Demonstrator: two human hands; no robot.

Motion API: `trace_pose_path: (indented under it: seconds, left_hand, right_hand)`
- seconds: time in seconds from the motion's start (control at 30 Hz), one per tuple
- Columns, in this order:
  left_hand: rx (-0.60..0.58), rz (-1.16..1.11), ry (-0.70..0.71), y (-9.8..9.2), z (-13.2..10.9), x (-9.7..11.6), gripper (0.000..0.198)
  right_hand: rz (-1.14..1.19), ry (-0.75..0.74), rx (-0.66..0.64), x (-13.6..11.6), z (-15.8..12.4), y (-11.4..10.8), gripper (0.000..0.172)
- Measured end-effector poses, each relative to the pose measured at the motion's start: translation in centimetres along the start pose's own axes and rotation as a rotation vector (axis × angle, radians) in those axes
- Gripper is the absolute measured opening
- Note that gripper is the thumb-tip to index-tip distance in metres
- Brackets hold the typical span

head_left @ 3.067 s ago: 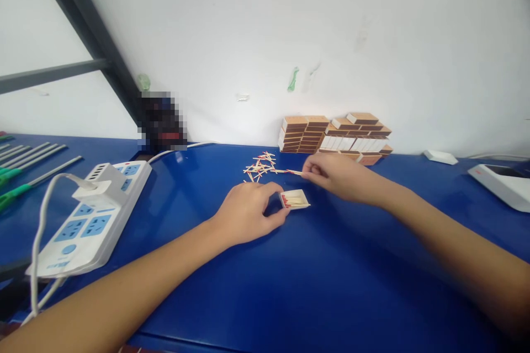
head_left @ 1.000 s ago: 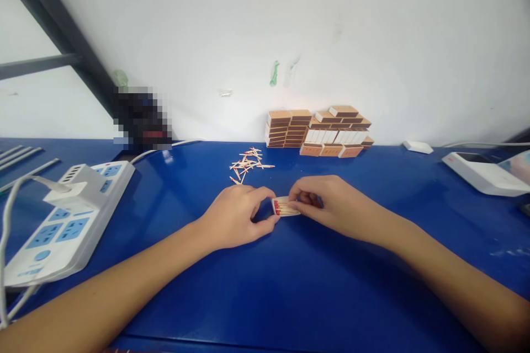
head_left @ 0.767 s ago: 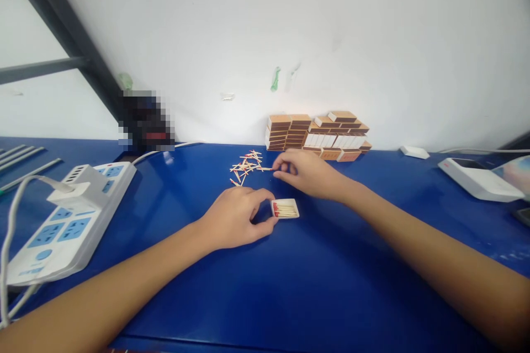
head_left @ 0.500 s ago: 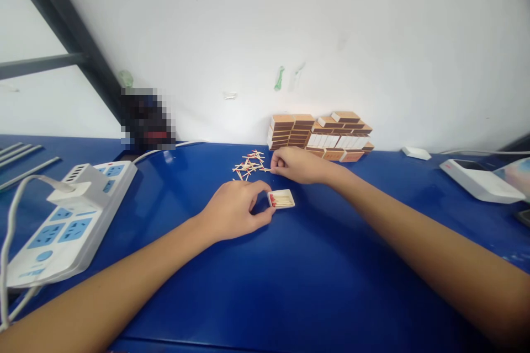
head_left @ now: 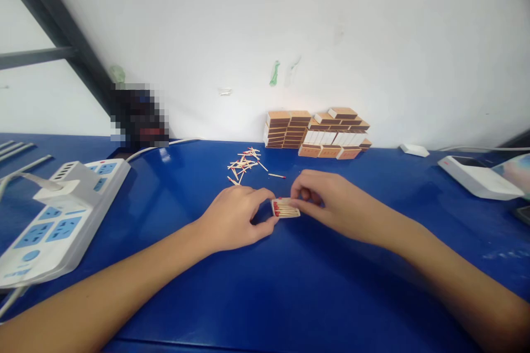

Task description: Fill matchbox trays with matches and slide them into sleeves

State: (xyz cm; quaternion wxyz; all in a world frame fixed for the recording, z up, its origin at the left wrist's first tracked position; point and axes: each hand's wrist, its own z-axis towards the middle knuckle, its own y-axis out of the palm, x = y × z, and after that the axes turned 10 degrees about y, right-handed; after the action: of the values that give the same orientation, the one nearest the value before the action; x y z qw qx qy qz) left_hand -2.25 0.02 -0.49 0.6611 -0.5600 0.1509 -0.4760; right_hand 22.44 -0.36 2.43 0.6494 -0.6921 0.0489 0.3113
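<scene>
A small white matchbox tray [head_left: 297, 213] lies on the blue table, with several red-headed matches [head_left: 285, 210] side by side in it. My left hand [head_left: 234, 218] grips the tray's left end between thumb and fingers. At the tray's upper right, my right hand [head_left: 327, 201] pinches a match whose red head shows at the back rim. Beyond my left hand is a loose pile of matches [head_left: 243, 164]. One single match [head_left: 276, 176] lies apart, to the right of the pile.
Stacked matchboxes [head_left: 318, 133] stand against the wall at the back. On the left is a white power strip [head_left: 66, 226] with a plugged-in adapter and cable. A white device [head_left: 476, 179] and a small white block [head_left: 414, 150] are on the right.
My right hand has come from the pile's edge toward me to the tray, bringing a match. A single match now shows apart from the pile. The view has shifted slightly.
</scene>
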Motion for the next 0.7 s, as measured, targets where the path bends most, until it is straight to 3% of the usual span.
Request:
trace_pose_path:
  seconds: [0.17, 0.33, 0.47, 0.6, 0.7]
  left_hand:
    - [-0.002, 0.014, 0.014, -0.1, -0.1, 0.5, 0.023]
    - [-0.012, 0.028, 0.098, -0.2, -0.4, 0.9, 0.025]
    - [0.020, 0.044, 0.045, -0.3, -0.3, 0.5, 0.025]
    - [0.019, 0.052, 0.073, -0.4, -0.3, 0.3, 0.024]
    - [0.040, 0.068, 0.044, -0.5, -0.2, 0.2, 0.024]
  right_hand:
    - [-0.013, -0.072, -0.024, -0.6, 0.6, 0.2, 0.016]
    - [0.039, -0.002, 0.078, 1.3, 4.5, 0.4, 0.014]
    - [-0.008, 0.044, 0.083, 2.1, 7.4, 1.8, 0.017]
    - [-0.036, -0.026, 0.061, 2.0, 7.4, 2.3, 0.018]
    - [-0.025, -0.079, 0.142, 2.0, 6.1, 2.0, 0.015]
